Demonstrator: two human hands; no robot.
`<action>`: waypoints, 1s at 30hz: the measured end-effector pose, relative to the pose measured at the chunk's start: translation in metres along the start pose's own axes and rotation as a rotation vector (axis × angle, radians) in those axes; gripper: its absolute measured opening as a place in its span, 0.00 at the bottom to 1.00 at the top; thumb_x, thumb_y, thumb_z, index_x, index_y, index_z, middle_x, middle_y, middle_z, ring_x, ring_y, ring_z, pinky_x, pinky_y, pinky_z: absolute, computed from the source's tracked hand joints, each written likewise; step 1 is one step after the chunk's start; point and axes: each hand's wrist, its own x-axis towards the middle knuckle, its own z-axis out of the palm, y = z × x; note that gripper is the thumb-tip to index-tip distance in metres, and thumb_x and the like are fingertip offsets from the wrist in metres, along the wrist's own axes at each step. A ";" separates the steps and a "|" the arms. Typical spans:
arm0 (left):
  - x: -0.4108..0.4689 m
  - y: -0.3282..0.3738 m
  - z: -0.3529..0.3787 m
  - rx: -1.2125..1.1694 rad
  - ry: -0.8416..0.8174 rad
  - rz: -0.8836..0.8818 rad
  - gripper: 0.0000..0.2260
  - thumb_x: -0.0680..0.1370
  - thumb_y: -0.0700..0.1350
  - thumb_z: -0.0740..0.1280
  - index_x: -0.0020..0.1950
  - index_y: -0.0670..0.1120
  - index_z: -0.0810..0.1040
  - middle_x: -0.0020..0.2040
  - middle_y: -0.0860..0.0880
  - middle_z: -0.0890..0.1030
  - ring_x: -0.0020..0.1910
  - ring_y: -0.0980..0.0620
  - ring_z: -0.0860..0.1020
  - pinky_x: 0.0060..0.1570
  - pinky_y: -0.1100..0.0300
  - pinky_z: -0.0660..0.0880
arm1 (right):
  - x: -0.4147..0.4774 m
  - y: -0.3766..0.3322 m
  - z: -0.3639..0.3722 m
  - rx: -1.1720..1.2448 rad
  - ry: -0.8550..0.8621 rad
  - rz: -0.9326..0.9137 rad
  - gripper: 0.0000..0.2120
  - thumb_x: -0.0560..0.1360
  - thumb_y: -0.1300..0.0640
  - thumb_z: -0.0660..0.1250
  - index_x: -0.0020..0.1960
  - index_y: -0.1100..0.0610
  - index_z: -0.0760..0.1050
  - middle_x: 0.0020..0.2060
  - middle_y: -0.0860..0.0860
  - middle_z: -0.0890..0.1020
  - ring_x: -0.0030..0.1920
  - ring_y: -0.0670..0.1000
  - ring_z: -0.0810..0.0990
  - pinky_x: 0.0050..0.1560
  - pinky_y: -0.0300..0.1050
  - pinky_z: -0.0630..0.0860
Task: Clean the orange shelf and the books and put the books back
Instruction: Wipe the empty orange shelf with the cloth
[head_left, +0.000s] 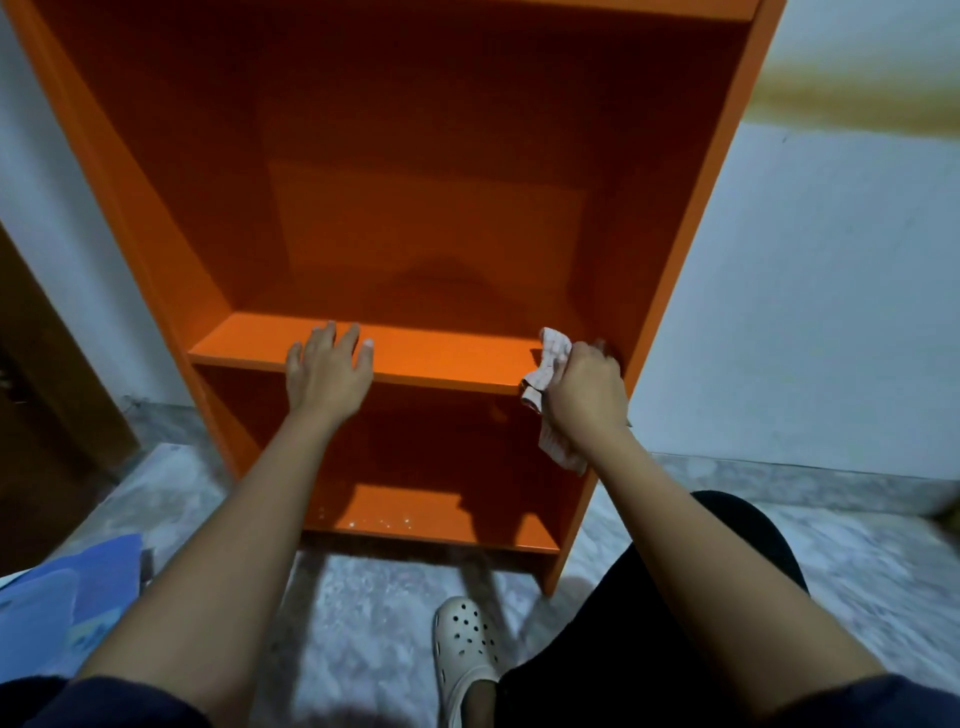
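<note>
Right hand (582, 387), centre right of the frame, grips a bunched pale cloth (551, 358) against the right end of the orange shelf's (447, 358) middle board. At centre, the left hand (327, 371) lies on the board's front edge, fingers spread. Wiping well likely means firm, overlapping strokes into the back corner. What seem to be blue books (67, 597) lie at lower left, well apart from both hands.
</note>
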 end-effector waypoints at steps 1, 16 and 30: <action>0.000 -0.002 -0.001 0.028 -0.041 -0.006 0.22 0.82 0.54 0.51 0.74 0.48 0.63 0.76 0.43 0.60 0.76 0.45 0.55 0.73 0.48 0.48 | -0.003 0.000 0.004 -0.010 -0.001 -0.008 0.13 0.80 0.56 0.54 0.55 0.64 0.72 0.53 0.61 0.77 0.55 0.62 0.74 0.55 0.52 0.68; 0.000 -0.007 -0.008 0.056 -0.142 0.003 0.23 0.82 0.56 0.49 0.76 0.50 0.60 0.77 0.46 0.57 0.76 0.47 0.52 0.73 0.48 0.47 | 0.001 -0.026 0.042 -0.032 -0.027 0.010 0.18 0.79 0.51 0.47 0.59 0.59 0.70 0.59 0.57 0.75 0.61 0.61 0.71 0.64 0.53 0.62; -0.004 -0.025 -0.027 -0.054 -0.098 0.097 0.20 0.82 0.51 0.55 0.72 0.46 0.67 0.74 0.46 0.65 0.74 0.48 0.61 0.70 0.52 0.56 | -0.011 -0.109 0.061 0.016 -0.092 -0.200 0.23 0.77 0.50 0.47 0.57 0.62 0.74 0.55 0.60 0.78 0.57 0.64 0.73 0.59 0.54 0.68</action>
